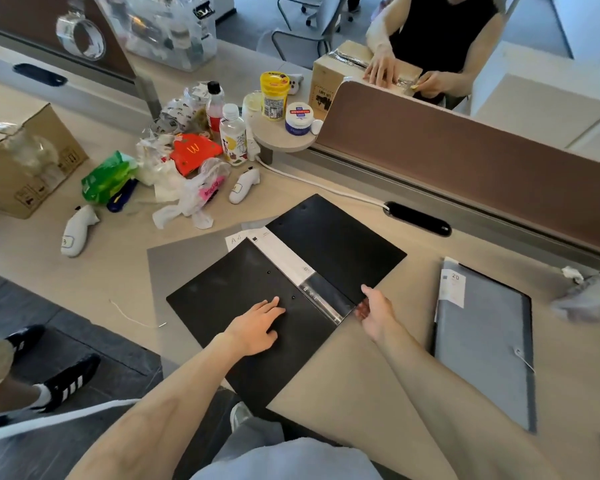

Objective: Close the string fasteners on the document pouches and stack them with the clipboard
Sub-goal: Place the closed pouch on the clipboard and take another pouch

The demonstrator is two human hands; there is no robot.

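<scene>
A black clipboard folder (336, 244) lies open on the desk in front of me, its cover spread to the far right and a white label and clear sleeve along its spine. My left hand (257, 327) rests flat on the near black panel, fingers apart. At the folder's near right edge, my right hand (378, 315) touches it with open fingers. A grey sheet-like pouch (184, 268) lies under the folder's left side. Another grey document pouch (482, 344), with a white string fastener at its near edge, lies to the right.
Bottles, jars, plastic bags and white controllers (75, 232) clutter the far left of the desk, beside a cardboard box (25, 164). A brown divider (465, 161) runs along the far side; another person works on a box behind it. A loose string (132, 315) lies near the left edge.
</scene>
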